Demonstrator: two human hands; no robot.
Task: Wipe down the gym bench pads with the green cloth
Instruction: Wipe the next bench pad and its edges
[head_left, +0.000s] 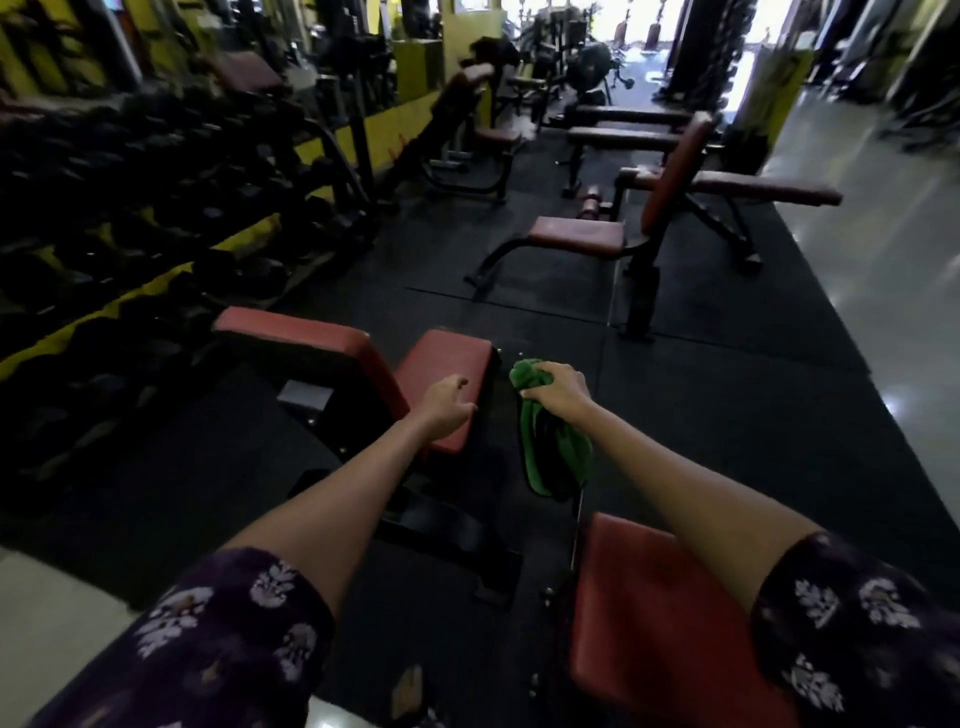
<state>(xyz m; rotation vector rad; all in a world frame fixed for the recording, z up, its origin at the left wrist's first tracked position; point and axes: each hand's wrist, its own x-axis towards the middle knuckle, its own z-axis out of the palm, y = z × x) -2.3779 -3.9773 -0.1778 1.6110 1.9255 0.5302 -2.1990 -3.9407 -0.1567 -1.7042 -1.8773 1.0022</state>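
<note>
Nearest the camera, one red padded vinyl bench pad (649, 613) lies at lower right, beneath the right forearm. Two forearms in dark floral-print sleeves (234, 639) extend forward.

The right hand (558, 387) grips the crumpled green cloth (556, 452); its fingers are curled tight round the upper bunch, and the remainder hangs below the fist, above the black rubber floor mat (701, 405).

The left hand (447, 408) holds nothing; its fingers are loosely bent, over the near edge of the red rectangular seat pad (441, 364). Whether it touches the pad cannot be told. Just left of this pad stands one red back pad (306, 332), tilted.

Farther off, one upright bench with brown pads (582, 234) stands, three flat benches behind it. At left runs one black dumbbell rack (156, 182).
</note>
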